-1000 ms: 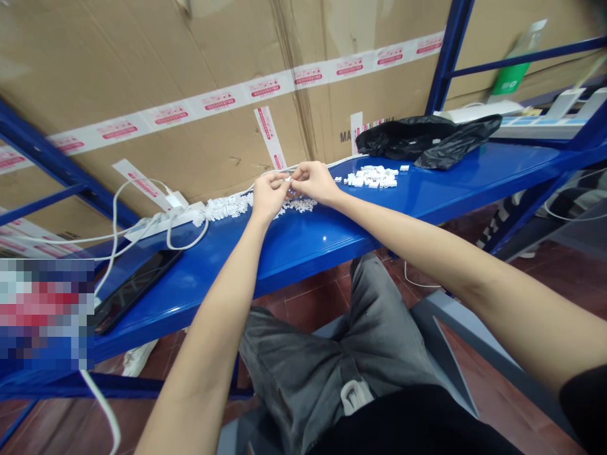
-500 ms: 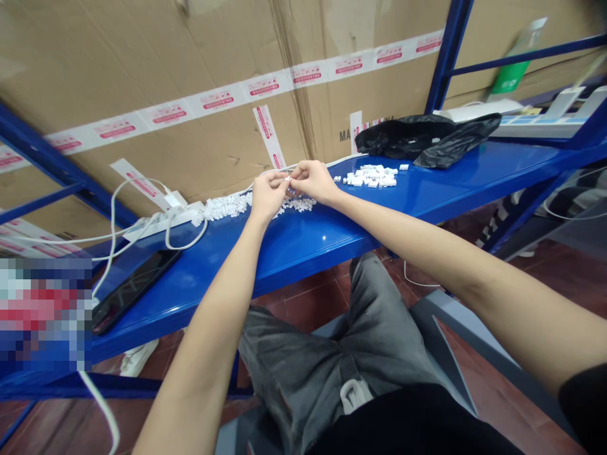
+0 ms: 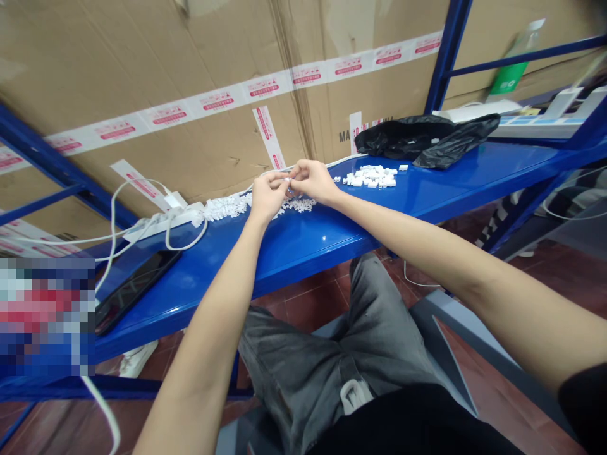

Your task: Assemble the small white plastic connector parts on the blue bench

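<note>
My left hand (image 3: 269, 194) and my right hand (image 3: 313, 181) meet fingertip to fingertip above the blue shelf (image 3: 303, 243). Pinched between them is a small white plastic piece (image 3: 288, 180), mostly covered by the fingers, so its exact kind does not show. Under and beside the hands lies a scatter of tiny white pieces (image 3: 301, 205). Left of my left hand is a heap of larger white pieces (image 3: 226, 207). To the right of my right hand sits a pile of blocky white pieces (image 3: 372, 176).
A black plastic bag (image 3: 403, 136) lies at the back right, before a green-labelled bottle (image 3: 512, 72). On the left are a white power strip (image 3: 164, 222) with cables and a black phone (image 3: 137, 291). A large cardboard box (image 3: 203, 57) stands behind the shelf.
Almost nothing differs. Both hands keep their pinch at the same spot, and the piles look unchanged.
</note>
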`<action>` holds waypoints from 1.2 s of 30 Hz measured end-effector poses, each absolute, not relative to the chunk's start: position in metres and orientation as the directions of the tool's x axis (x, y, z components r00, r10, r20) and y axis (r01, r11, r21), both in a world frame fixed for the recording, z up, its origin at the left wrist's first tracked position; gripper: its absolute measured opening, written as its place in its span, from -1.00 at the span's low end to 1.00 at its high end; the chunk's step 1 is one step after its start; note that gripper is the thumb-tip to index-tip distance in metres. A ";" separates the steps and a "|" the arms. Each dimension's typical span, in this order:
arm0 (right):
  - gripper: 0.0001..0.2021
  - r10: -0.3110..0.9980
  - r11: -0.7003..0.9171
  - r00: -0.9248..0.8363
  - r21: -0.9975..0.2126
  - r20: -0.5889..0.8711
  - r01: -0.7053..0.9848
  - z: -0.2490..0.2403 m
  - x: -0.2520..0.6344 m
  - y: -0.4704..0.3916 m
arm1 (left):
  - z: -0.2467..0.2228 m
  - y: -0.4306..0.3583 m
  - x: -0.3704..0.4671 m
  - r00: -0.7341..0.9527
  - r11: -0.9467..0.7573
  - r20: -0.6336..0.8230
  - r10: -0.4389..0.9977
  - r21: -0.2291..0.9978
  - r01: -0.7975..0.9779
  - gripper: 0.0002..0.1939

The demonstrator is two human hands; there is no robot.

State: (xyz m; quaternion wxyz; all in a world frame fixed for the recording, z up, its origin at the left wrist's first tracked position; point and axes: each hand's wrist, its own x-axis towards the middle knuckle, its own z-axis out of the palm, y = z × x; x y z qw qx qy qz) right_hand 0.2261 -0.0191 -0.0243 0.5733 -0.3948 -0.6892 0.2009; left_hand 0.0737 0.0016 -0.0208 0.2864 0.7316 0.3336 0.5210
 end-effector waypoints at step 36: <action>-0.91 0.816 0.578 -0.077 -0.804 0.573 0.139 -0.027 0.225 -0.019 | -0.012 -0.015 0.069 0.201 -0.493 0.466 0.862 0.862 0.115 -0.86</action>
